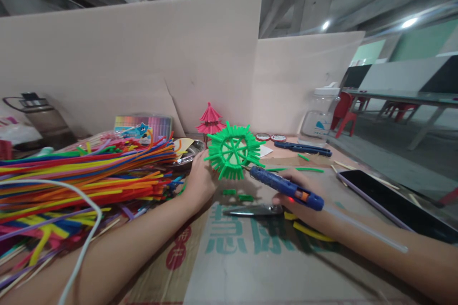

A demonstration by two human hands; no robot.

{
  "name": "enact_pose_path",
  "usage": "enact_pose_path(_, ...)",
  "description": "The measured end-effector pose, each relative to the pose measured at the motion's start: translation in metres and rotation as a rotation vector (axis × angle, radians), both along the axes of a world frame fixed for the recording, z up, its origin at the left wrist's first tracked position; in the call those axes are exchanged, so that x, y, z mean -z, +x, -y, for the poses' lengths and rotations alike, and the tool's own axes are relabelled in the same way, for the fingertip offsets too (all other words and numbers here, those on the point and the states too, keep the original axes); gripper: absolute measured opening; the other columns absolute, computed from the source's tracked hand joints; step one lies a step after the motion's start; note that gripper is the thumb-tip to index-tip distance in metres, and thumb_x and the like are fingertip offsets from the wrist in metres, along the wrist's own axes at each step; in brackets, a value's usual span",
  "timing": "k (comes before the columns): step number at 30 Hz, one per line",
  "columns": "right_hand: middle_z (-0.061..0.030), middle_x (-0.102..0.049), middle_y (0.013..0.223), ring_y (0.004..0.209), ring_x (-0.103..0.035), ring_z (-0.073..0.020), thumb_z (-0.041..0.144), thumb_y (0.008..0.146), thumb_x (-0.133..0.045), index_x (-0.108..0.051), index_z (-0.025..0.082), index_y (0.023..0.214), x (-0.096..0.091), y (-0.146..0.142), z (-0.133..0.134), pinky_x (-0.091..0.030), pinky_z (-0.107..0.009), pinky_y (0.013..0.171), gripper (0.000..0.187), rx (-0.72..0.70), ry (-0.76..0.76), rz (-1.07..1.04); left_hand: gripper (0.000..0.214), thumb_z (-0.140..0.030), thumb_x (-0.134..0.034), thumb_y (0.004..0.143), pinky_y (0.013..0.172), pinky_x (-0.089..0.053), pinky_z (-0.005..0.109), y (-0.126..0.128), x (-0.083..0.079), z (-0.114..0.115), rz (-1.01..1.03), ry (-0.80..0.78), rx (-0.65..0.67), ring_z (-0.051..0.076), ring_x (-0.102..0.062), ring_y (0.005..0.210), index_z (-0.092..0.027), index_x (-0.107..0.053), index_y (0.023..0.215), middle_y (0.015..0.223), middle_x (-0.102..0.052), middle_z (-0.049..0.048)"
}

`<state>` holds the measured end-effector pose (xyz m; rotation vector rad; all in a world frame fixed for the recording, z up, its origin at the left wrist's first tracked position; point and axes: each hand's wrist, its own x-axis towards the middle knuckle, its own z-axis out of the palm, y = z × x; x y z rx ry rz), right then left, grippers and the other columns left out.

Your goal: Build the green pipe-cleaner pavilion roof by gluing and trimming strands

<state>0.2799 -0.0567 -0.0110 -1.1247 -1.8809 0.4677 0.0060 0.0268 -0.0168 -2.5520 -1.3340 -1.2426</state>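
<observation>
My left hand [200, 183] is closed on the left side of a green pipe-cleaner wheel [233, 151] with spokes and a spiky rim, holding it upright above the cardboard. My right hand [300, 200] grips a blue glue gun [286, 188] whose nozzle points at the wheel's lower right edge. A clear glue stick [365, 231] trails back from the gun over my right forearm. Two short green pieces [238, 195] lie on the cardboard just below the wheel.
A big pile of coloured pipe cleaners [82, 176] fills the left. Scissors [254, 210] lie between my hands. A second blue tool [304, 148], a pink paper pagoda [210, 121], a clear jar [318, 114], a phone [393, 202] and a marker box [143, 126] stand around.
</observation>
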Motion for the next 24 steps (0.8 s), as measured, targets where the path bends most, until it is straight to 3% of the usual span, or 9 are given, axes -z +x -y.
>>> enact_pose_path(3,0.004,-0.065,0.069,0.059,-0.061,-0.0147,0.033,0.078,-0.073,-0.065,0.024,0.091,0.002,0.0,-0.001,-0.046,-0.024,0.054,0.018,0.012,-0.008,-0.01,0.026,-0.007,-0.054,0.074,0.106,-0.04,0.051,0.001,-0.003,0.002,-0.043,0.076,-0.004,0.03,-0.057,0.116,-0.02,-0.069,0.092,0.114,-0.069,0.0097)
enact_pose_path(6,0.0037,-0.066,0.068,0.058,-0.062,-0.0153,0.034,0.078,-0.073,-0.066,0.023,0.093,0.002,0.0,0.0,-0.047,-0.024,0.053,0.02,0.019,-0.011,-0.008,0.03,-0.009,-0.055,0.073,0.106,-0.041,0.051,0.002,-0.005,0.004,-0.041,0.096,0.0,0.03,-0.058,0.115,-0.021,-0.069,0.096,0.112,-0.07,0.0083)
enact_pose_path(10,0.0028,-0.068,0.072,0.062,-0.064,-0.0159,0.035,0.081,-0.071,-0.066,0.025,0.1,-0.003,0.001,0.003,-0.049,-0.026,0.057,0.022,-0.026,0.038,0.03,0.032,-0.014,-0.057,0.076,0.107,-0.041,0.05,0.003,-0.005,0.006,-0.012,0.069,-0.001,0.03,-0.057,0.116,-0.021,-0.069,0.105,0.12,-0.067,0.0093)
enact_pose_path(15,0.0012,-0.071,0.077,0.063,-0.065,-0.017,0.038,0.082,-0.071,-0.066,0.025,0.107,-0.011,0.002,0.003,-0.048,-0.027,0.058,0.029,-0.043,0.119,0.119,0.026,-0.019,-0.061,0.076,0.106,-0.043,0.048,0.003,-0.006,0.006,-0.004,0.026,-0.046,0.029,-0.059,0.111,-0.021,-0.07,0.1,0.114,-0.069,0.0089)
enact_pose_path(19,0.0008,-0.072,0.077,0.065,-0.066,-0.0179,0.038,0.082,-0.071,-0.066,0.025,0.107,-0.008,0.003,0.001,-0.05,-0.027,0.06,0.029,-0.046,0.119,0.124,0.024,-0.018,-0.06,0.075,0.104,-0.045,0.046,0.004,-0.01,0.007,-0.02,-0.014,-0.039,0.028,-0.061,0.107,-0.02,-0.071,0.097,0.108,-0.071,0.0087)
enact_pose_path(24,0.002,-0.07,0.075,0.063,-0.066,-0.0173,0.038,0.082,-0.07,-0.066,0.027,0.106,-0.002,0.003,0.001,-0.05,-0.027,0.059,0.027,-0.033,0.082,0.086,0.026,-0.018,-0.06,0.075,0.107,-0.043,0.049,0.004,-0.009,0.006,0.009,-0.023,-0.013,0.03,-0.06,0.111,-0.019,-0.071,0.099,0.116,-0.069,0.0102)
